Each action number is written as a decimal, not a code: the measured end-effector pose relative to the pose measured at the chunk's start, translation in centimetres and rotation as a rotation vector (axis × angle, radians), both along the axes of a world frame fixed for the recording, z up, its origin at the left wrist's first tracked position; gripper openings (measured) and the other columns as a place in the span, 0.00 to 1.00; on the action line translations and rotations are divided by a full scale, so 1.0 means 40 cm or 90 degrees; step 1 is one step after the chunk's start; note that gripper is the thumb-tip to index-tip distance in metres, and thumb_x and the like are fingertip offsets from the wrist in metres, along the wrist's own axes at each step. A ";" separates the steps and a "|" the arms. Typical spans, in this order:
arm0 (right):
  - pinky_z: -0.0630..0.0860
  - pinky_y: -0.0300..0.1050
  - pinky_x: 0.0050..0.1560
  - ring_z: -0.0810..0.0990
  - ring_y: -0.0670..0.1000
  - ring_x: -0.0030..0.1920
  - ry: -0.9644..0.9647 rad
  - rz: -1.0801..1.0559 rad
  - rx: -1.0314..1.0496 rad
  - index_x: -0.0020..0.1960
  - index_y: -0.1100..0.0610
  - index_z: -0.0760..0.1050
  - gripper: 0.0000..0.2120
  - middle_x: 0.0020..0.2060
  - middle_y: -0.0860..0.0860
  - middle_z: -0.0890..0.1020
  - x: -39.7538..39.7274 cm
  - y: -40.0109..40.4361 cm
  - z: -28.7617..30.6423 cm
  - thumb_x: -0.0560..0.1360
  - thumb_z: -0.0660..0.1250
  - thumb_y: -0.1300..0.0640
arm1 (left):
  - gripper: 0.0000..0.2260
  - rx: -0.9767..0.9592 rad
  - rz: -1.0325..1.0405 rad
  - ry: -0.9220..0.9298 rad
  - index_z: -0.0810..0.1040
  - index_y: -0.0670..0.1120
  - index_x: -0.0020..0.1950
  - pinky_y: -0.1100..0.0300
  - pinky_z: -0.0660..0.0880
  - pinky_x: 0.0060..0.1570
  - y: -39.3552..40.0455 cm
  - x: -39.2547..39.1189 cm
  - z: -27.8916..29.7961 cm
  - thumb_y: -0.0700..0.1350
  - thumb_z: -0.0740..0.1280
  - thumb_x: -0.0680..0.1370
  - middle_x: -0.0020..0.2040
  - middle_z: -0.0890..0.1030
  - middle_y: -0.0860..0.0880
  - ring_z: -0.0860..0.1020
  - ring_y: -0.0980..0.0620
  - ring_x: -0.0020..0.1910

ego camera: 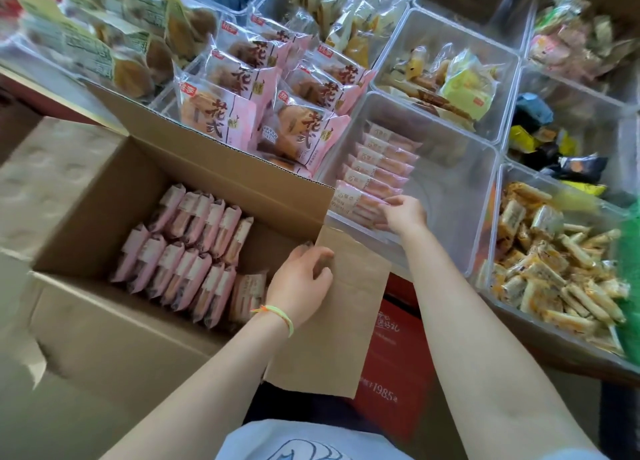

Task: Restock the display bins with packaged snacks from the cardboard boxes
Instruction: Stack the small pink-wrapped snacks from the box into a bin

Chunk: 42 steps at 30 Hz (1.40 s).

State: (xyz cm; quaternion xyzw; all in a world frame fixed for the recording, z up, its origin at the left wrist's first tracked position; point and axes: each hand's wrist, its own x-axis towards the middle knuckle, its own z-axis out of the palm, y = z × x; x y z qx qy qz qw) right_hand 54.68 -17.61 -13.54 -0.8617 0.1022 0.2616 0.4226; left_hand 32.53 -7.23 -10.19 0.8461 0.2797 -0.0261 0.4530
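An open cardboard box (104,321) at lower left holds two rows of pink wrapped snack packs (187,251) standing on edge. Right of it stands a clear display bin (460,189) with a row of the same pink packs (384,161) along its left side. My right hand (403,215) is inside the bin's near end, its fingers on the nearest pink pack (353,201). My left hand (301,283), with a green wrist band, hovers over the box's right edge with loosely curled fingers and holds nothing.
Clear bins surround the target bin: large pink bread packs (273,113) behind the box, yellow and mixed snacks (446,78) beyond, stick snacks (554,262) at right. A box flap (332,321) hangs toward me over a red carton (391,373) on the floor.
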 end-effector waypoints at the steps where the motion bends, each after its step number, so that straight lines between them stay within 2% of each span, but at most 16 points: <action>1: 0.83 0.52 0.50 0.85 0.57 0.48 0.016 -0.004 -0.002 0.59 0.57 0.78 0.09 0.54 0.56 0.82 -0.005 -0.001 0.010 0.78 0.68 0.60 | 0.12 -0.004 0.001 -0.010 0.78 0.55 0.60 0.62 0.72 0.46 0.002 -0.003 -0.003 0.45 0.64 0.78 0.48 0.69 0.55 0.73 0.57 0.40; 4: 0.78 0.47 0.57 0.80 0.55 0.56 -0.021 0.036 -0.087 0.68 0.56 0.73 0.18 0.59 0.51 0.78 -0.028 -0.011 0.051 0.79 0.65 0.56 | 0.10 -0.013 0.013 -0.051 0.80 0.52 0.56 0.61 0.73 0.46 0.010 -0.017 -0.011 0.43 0.65 0.78 0.46 0.71 0.56 0.73 0.60 0.39; 6: 0.72 0.43 0.55 0.78 0.53 0.57 -0.112 0.024 -0.113 0.64 0.54 0.75 0.15 0.59 0.50 0.77 -0.064 -0.012 0.104 0.78 0.64 0.56 | 0.09 -0.010 0.031 -0.084 0.81 0.50 0.53 0.58 0.75 0.46 0.023 -0.035 -0.020 0.40 0.66 0.77 0.44 0.74 0.54 0.74 0.57 0.39; 9: 0.75 0.42 0.40 0.79 0.49 0.39 -0.211 0.030 0.034 0.48 0.55 0.78 0.09 0.42 0.53 0.82 -0.173 0.019 0.217 0.76 0.60 0.64 | 0.07 0.032 0.042 -0.093 0.82 0.49 0.49 0.55 0.76 0.44 0.067 -0.084 -0.043 0.41 0.66 0.76 0.44 0.78 0.51 0.76 0.51 0.42; 12: 0.69 0.38 0.26 0.72 0.49 0.25 -0.063 0.221 0.205 0.42 0.57 0.77 0.13 0.30 0.54 0.80 -0.313 0.080 0.304 0.77 0.58 0.69 | 0.10 0.143 0.035 -0.059 0.82 0.49 0.47 0.54 0.77 0.41 0.138 -0.157 -0.063 0.47 0.61 0.74 0.45 0.81 0.51 0.79 0.46 0.42; 15: 0.68 0.37 0.26 0.71 0.50 0.24 0.092 0.415 0.164 0.44 0.58 0.78 0.12 0.30 0.54 0.80 -0.415 0.158 0.278 0.76 0.57 0.68 | 0.14 0.334 -0.002 -0.035 0.82 0.49 0.45 0.55 0.76 0.30 0.217 -0.233 -0.087 0.51 0.58 0.74 0.41 0.82 0.50 0.81 0.43 0.36; 17: 0.69 0.40 0.27 0.72 0.50 0.26 0.128 0.415 0.087 0.45 0.57 0.78 0.11 0.33 0.55 0.81 -0.455 0.219 0.212 0.77 0.57 0.64 | 0.13 0.405 0.005 -0.007 0.82 0.48 0.43 0.56 0.74 0.27 0.260 -0.276 -0.097 0.51 0.60 0.74 0.38 0.82 0.49 0.80 0.42 0.32; 19: 0.76 0.50 0.33 0.75 0.52 0.31 0.147 0.357 0.012 0.47 0.59 0.78 0.09 0.37 0.56 0.80 -0.480 0.281 0.142 0.78 0.59 0.60 | 0.14 0.436 0.037 0.023 0.81 0.47 0.40 0.57 0.73 0.25 0.288 -0.309 -0.104 0.53 0.59 0.74 0.35 0.81 0.47 0.79 0.41 0.29; 21: 0.80 0.58 0.50 0.78 0.55 0.40 0.150 0.364 -0.082 0.55 0.65 0.77 0.14 0.40 0.56 0.78 -0.492 0.331 0.068 0.77 0.60 0.57 | 0.17 0.440 0.068 0.061 0.79 0.45 0.37 0.59 0.70 0.24 0.301 -0.339 -0.121 0.54 0.57 0.74 0.32 0.80 0.46 0.78 0.41 0.27; 23: 0.77 0.54 0.61 0.79 0.58 0.56 0.177 0.417 -0.174 0.66 0.65 0.73 0.22 0.54 0.58 0.80 -0.506 0.367 0.003 0.77 0.62 0.54 | 0.16 0.429 0.083 0.115 0.76 0.45 0.33 0.59 0.69 0.24 0.299 -0.358 -0.138 0.53 0.57 0.73 0.30 0.79 0.46 0.78 0.41 0.26; 25: 0.74 0.48 0.64 0.75 0.59 0.66 0.196 0.443 -0.258 0.72 0.64 0.67 0.28 0.67 0.59 0.75 -0.521 0.387 -0.053 0.77 0.64 0.50 | 0.15 0.428 0.082 0.151 0.75 0.46 0.31 0.59 0.69 0.26 0.296 -0.363 -0.150 0.52 0.58 0.72 0.29 0.79 0.47 0.78 0.42 0.25; 32: 0.65 0.52 0.71 0.63 0.61 0.73 0.139 0.443 -0.475 0.70 0.59 0.71 0.28 0.72 0.60 0.68 -0.555 0.378 -0.178 0.75 0.64 0.46 | 0.13 0.425 0.125 0.104 0.72 0.48 0.30 0.60 0.63 0.29 0.297 -0.359 -0.147 0.52 0.57 0.71 0.27 0.76 0.50 0.77 0.46 0.26; 36: 0.63 0.56 0.70 0.68 0.60 0.70 0.103 0.530 -0.550 0.62 0.51 0.78 0.29 0.66 0.53 0.76 -0.524 0.363 -0.342 0.68 0.57 0.38 | 0.11 0.436 0.150 0.065 0.70 0.49 0.29 0.60 0.60 0.30 0.297 -0.353 -0.148 0.50 0.57 0.71 0.26 0.75 0.50 0.75 0.46 0.26; 38: 0.65 0.55 0.69 0.72 0.59 0.68 0.095 0.569 -0.528 0.61 0.52 0.79 0.28 0.64 0.53 0.79 -0.540 0.382 -0.269 0.71 0.55 0.38 | 0.11 0.441 0.155 0.062 0.70 0.48 0.29 0.60 0.60 0.31 0.296 -0.351 -0.150 0.50 0.58 0.71 0.26 0.74 0.50 0.75 0.47 0.26; 40: 0.70 0.48 0.67 0.75 0.58 0.67 0.124 0.574 -0.457 0.65 0.56 0.76 0.23 0.64 0.54 0.78 -0.557 0.402 -0.202 0.79 0.57 0.43 | 0.11 0.436 0.155 0.054 0.70 0.48 0.30 0.59 0.61 0.30 0.295 -0.351 -0.153 0.50 0.58 0.71 0.27 0.75 0.50 0.75 0.47 0.26; 42: 0.72 0.45 0.61 0.77 0.58 0.65 0.156 0.533 -0.396 0.66 0.59 0.76 0.23 0.64 0.57 0.79 -0.554 0.414 -0.195 0.79 0.62 0.44 | 0.11 0.436 0.156 0.048 0.69 0.48 0.30 0.59 0.61 0.31 0.295 -0.350 -0.156 0.50 0.59 0.71 0.27 0.74 0.50 0.75 0.46 0.26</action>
